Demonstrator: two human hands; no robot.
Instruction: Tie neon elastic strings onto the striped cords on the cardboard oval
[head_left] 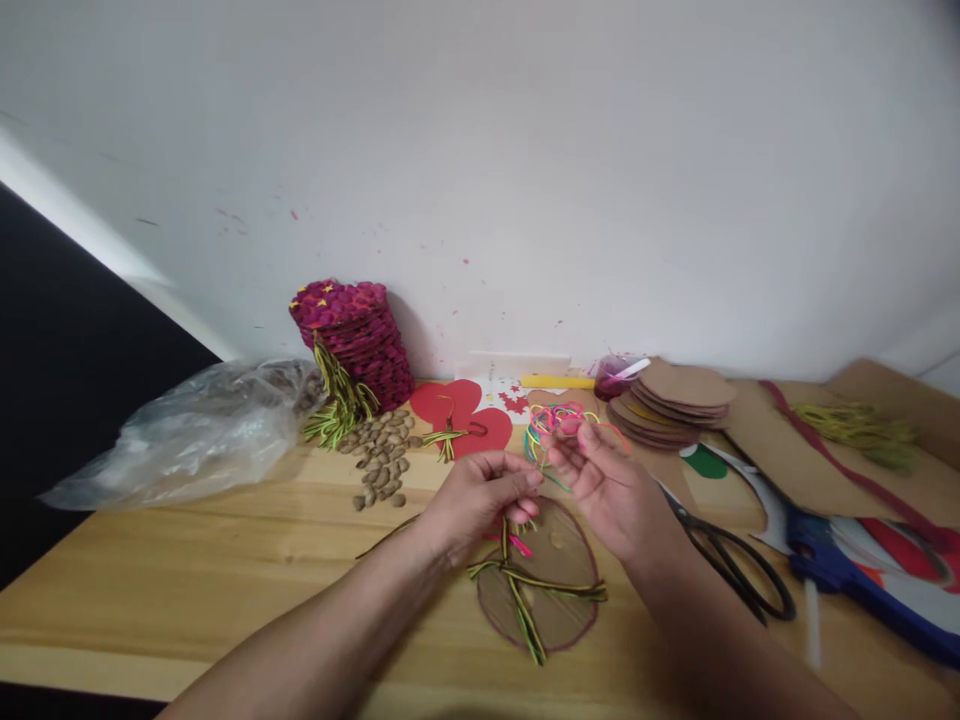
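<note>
My left hand (487, 505) is closed in a pinch above a round cardboard disc (559, 600). Whatever its fingertips hold is too thin to make out. Facing it, my right hand (611, 495) has curled fingers with the thumb near the fingertips; what lies between them is also unclear. Green-and-black striped cords (525, 580) with frayed ends cross on the disc, which has a dark reddish rim. Beside them shows a bit of pink cord (519, 545), partly hidden by my left hand. Behind the fingers is a tangle of bright neon string (534, 440).
Brown seeds or shells (382, 460) lie left, near a plastic bag (202, 430) and a tasselled magenta stack (360, 345). Red paper circles (487, 430) lie behind. Right are stacked cardboard discs (682, 395), black-handled scissors (739, 560), a blue-handled tool (862, 585) and cardboard (780, 440).
</note>
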